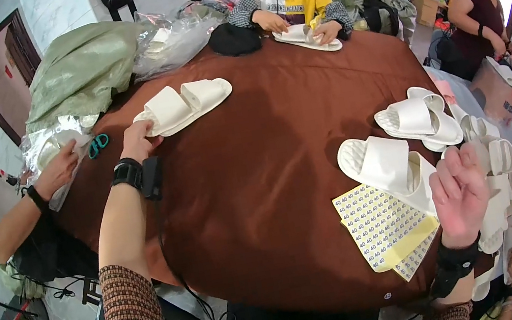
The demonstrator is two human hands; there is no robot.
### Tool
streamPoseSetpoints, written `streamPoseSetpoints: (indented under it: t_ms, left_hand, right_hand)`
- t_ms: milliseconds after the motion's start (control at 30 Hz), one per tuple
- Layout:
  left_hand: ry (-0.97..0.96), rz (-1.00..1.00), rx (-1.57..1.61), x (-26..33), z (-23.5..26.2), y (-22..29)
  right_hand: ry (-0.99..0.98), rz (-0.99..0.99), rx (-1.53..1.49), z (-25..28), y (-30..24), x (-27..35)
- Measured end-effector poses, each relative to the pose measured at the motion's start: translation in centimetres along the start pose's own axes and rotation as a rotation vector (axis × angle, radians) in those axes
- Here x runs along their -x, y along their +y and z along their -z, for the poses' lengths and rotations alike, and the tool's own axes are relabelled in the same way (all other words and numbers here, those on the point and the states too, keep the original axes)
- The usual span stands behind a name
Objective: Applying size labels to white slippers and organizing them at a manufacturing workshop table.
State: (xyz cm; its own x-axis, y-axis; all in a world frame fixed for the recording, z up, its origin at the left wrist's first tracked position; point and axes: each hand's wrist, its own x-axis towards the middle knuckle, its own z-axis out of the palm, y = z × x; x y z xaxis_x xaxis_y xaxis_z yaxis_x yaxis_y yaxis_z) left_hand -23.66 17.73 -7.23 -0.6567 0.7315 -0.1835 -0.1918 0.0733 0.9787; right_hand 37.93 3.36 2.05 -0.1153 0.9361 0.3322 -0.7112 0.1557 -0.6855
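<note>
My left hand is closed on the near end of a white slide slipper at the table's far left. Whether a second slipper is nested with it, I cannot tell. On the right, my right hand is raised with its fingers curled; anything in them is hidden. Close beside it lies another white slide slipper, partly over a yellow-backed sheet of small stickers. A second sticker sheet sticks out from under the first. More white slippers lie just behind.
A brown cloth covers the table. Across it, a person handles a white slipper beside a black cap. At left, another person's hand holds a clear bag near teal scissors. Several slippers crowd the right edge.
</note>
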Motion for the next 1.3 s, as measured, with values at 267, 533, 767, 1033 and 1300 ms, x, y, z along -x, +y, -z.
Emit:
streamPoseSetpoints:
  t_ms: [267,533,767,1033,1300]
  left_hand:
    - [-0.224,-0.236,0.091,5.1,-0.5,2.1]
    - [-0.323,-0.177,0.246,19.5,-0.4,4.8]
    - [-0.568,-0.145,0.343,28.2,0.2,1.8]
    - [-0.636,-0.127,0.334,33.9,0.6,-1.4]
    - [-0.569,-0.174,0.237,33.5,4.7,0.8]
  right_hand:
    - [0.024,0.006,0.156,1.0,0.4,-0.5]
    - [-0.017,0.025,0.405,0.1,0.4,-1.0]
    - [-0.213,-0.139,0.594,-3.3,1.8,1.6]
    - [-0.146,-0.275,0.496,-4.2,2.0,6.4]
    - [0.006,-0.086,0.679,-1.6,-0.4,7.9]
